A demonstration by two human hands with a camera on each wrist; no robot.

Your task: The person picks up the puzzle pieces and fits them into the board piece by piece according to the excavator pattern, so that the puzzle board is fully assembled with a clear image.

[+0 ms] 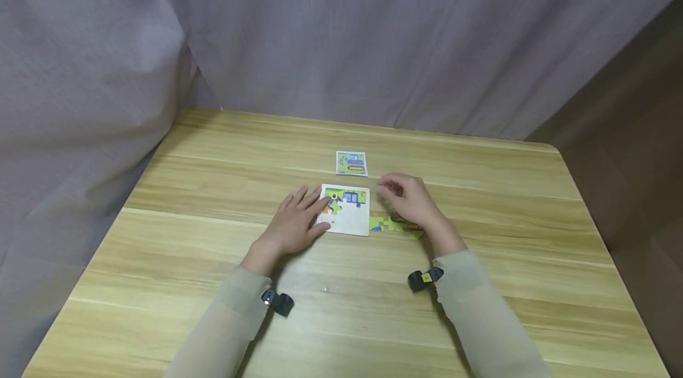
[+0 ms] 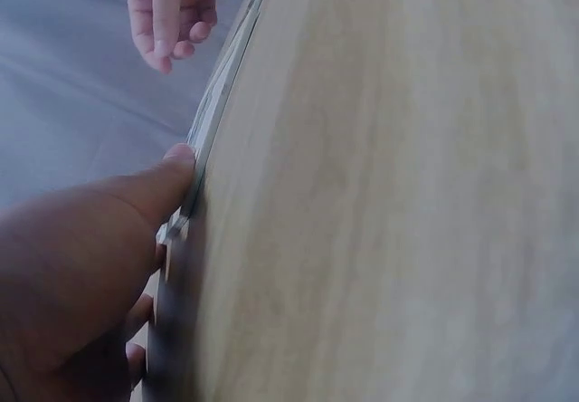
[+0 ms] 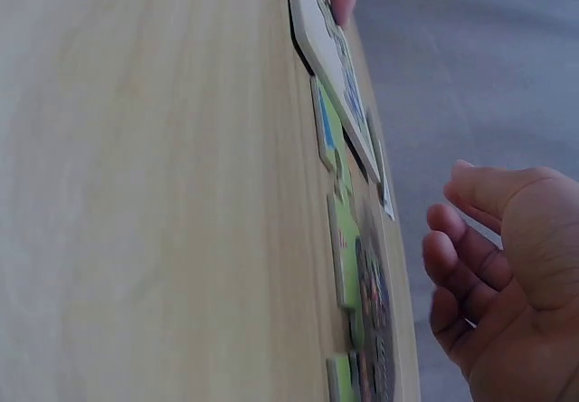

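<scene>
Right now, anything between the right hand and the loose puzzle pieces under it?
Nothing visible. The right hand hovers with curled, empty fingers directly over the loose puzzle pieces, beside the puzzle board that the left hand touches.

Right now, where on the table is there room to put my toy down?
Bare wood lies beyond the small picture card and toward both side edges of the table. The middle is crowded: puzzle board, loose pieces, left hand, right hand.

The right hand [image 1: 408, 200] covers part of the loose puzzle pieces [image 1: 392, 224]. The left hand [image 1: 296, 224] hides the puzzle board's [image 1: 349, 218] left edge. The small picture card [image 1: 351, 163] is too small to read.
</scene>
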